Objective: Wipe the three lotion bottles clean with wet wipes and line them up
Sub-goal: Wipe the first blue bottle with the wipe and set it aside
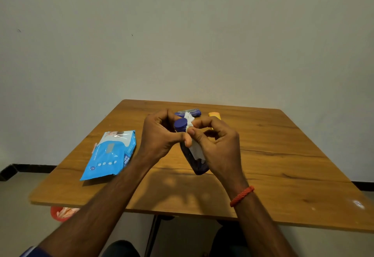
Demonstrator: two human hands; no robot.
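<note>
- The blue wet-wipe pack (110,153) lies flat on the left part of the wooden table (283,155); the letters "mee" run up its right edge, and the rest of the printing is too small to read.
- The left hand (159,135) is wrapped around the upper part of a dark blue lotion bottle (197,165), its thumb lying across the front just below the blue cap (180,124). The bottle is held over the middle of the table.
- The right hand (218,145) pinches a white wet wipe (196,149) against the bottle's neck and side, thumb and forefinger closed on the cloth.
- No label on this bottle can be read; fingers and wipe cover most of it.
- A second blue bottle (192,112) lies on its side behind the hands, largely hidden.
- A yellow bottle (214,114) shows only its top, near the far edge.
- A red cord bracelet (241,196) circles the right wrist.
- A red bin (60,213) peeks from under the table edge, mostly cut off.
</note>
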